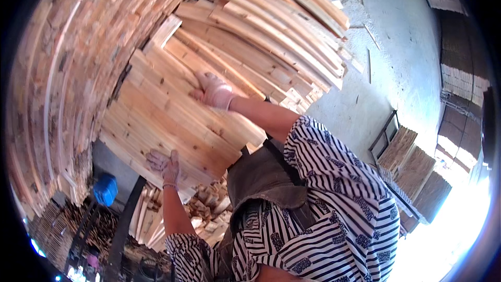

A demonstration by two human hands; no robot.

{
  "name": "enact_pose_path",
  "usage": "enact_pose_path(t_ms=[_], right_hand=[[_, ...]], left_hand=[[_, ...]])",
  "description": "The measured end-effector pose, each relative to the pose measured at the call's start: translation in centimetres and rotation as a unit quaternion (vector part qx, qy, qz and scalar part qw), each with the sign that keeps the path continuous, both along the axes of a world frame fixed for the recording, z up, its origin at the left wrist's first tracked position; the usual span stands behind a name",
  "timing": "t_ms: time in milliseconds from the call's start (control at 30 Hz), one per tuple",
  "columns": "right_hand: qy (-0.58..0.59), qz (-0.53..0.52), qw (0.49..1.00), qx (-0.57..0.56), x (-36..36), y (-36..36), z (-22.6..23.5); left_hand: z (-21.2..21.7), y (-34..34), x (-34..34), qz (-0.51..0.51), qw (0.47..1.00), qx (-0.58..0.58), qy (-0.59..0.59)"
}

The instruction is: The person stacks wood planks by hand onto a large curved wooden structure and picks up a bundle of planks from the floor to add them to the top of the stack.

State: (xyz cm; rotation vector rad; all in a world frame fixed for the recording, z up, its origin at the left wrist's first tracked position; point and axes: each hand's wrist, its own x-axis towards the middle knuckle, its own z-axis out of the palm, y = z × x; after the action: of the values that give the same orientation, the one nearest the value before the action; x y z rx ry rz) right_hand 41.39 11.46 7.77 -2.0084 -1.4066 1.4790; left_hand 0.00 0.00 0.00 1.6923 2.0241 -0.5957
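Note:
A layer of pale wooden boards (172, 109) lies side by side in front of me. My left hand (164, 166), in a thin light glove, rests with spread fingers on the boards at their near left edge. Farther right, my right hand (215, 91), also in a light glove, touches the top of the boards, thumb apart from the fingers. It holds nothing that I can see. Beside it, a narrow board (222, 62) lies at the border of a pile of loose long planks (271, 36).
A tall stack of wood strips (68, 73) rises at the left. Wood offcuts (209, 206) lie below the boards, near a blue container (105, 189). On the right, loose sticks lie on the concrete floor (386, 73), and board panels (412, 162) stand beside a dark metal frame.

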Motion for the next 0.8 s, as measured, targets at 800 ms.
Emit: enact_pose_path(t_ms=[800], right_hand=[[-0.426,0.046,0.903,0.0,24.6,-4.8,7.2]], left_hand=[[5.3,0.9,3.1,-0.021,0.998,0.06,-0.015]])
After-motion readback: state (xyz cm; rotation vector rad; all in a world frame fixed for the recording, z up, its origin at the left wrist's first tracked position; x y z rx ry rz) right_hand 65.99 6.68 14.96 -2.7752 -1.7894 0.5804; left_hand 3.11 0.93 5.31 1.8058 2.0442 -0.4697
